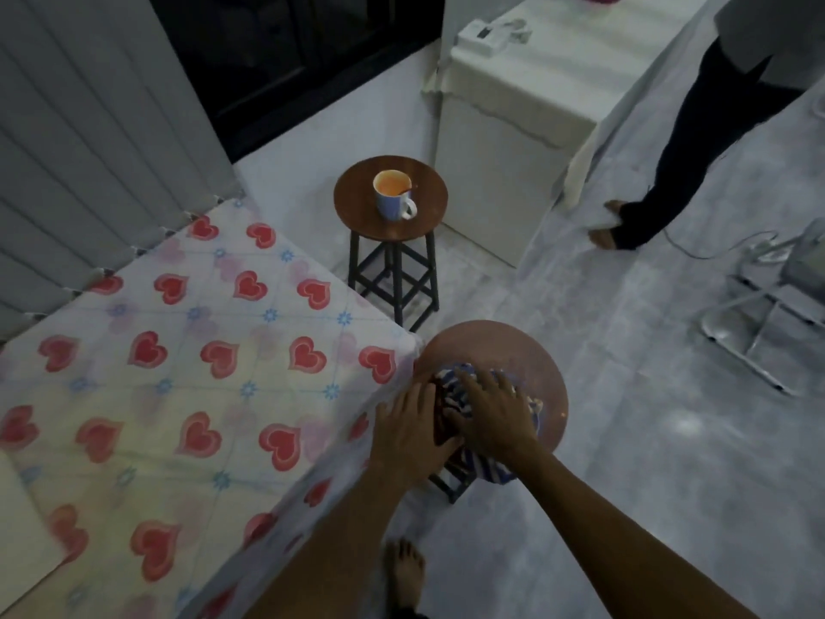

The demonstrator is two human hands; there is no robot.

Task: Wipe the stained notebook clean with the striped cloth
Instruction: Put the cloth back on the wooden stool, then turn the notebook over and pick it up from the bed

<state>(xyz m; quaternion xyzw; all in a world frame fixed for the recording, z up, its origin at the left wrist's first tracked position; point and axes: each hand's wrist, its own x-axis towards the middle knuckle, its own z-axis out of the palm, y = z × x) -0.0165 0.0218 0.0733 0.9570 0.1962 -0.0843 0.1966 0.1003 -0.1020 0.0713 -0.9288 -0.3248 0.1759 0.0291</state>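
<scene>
A blue-and-white striped cloth [489, 471] lies bunched on a round brown stool [491, 346] beside the bed and hangs over the stool's near edge. My right hand [495, 413] presses flat on top of the cloth with fingers spread. My left hand [413, 428] rests at the stool's left edge, fingers over a dark red object [439, 419] that may be the notebook. Most of that object is hidden under my hands and the cloth.
A second round stool [428, 203] farther away carries a white mug [393, 196] with orange liquid. A bed with a heart-pattern sheet [178, 373] fills the left. A white cabinet [513, 140], another person's legs [669, 163] and a metal rack [759, 314] stand to the right.
</scene>
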